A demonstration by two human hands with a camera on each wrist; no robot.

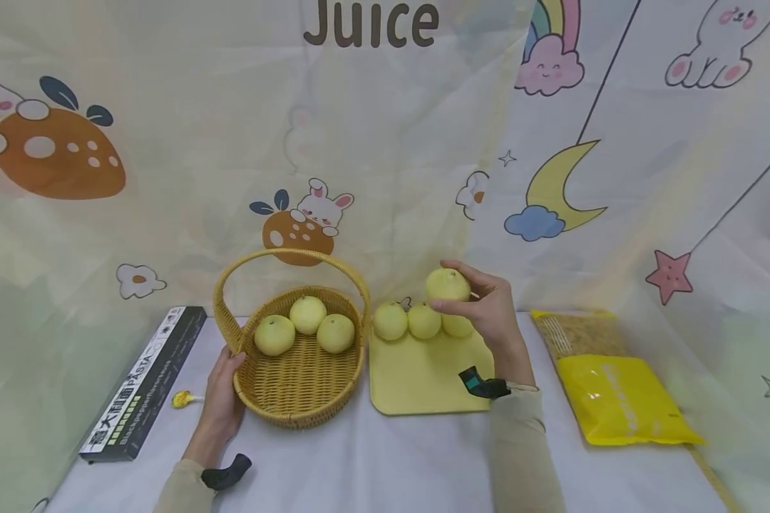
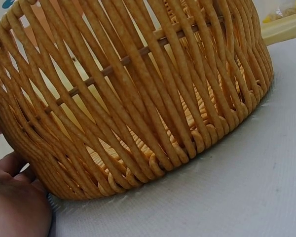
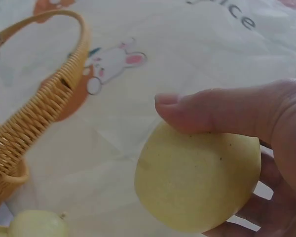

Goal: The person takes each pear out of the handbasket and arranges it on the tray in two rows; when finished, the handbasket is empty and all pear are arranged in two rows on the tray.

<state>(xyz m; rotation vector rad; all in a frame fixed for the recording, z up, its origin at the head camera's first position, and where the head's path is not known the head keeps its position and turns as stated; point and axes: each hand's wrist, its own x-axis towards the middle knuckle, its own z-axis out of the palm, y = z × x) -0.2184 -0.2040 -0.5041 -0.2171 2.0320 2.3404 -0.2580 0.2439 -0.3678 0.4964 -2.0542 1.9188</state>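
A round pale yellow pear (image 1: pixel 448 285) with small dark specks is gripped by my right hand (image 1: pixel 490 306), raised above the far edge of a yellow tray (image 1: pixel 430 377). In the right wrist view the thumb lies over the pear (image 3: pixel 197 177) and the fingers curl behind it. Three more pears (image 1: pixel 390 321) sit in a row at the tray's back. To the left stands a woven basket (image 1: pixel 295 388) with a tall handle, holding three pears (image 1: pixel 274 335). My left hand (image 1: pixel 221 392) holds the basket's left side, thumb at the rim; the left wrist view shows its wickerwork (image 2: pixel 138 98) close up.
A dark pasta box (image 1: pixel 144 385) lies at the far left, with a yellow-wrapped lollipop (image 1: pixel 182 399) between it and the basket. On the right is a yellow food bag (image 1: pixel 622 399). A printed cloth (image 1: pixel 385 142) hangs behind the white-covered table (image 1: pixel 359 463).
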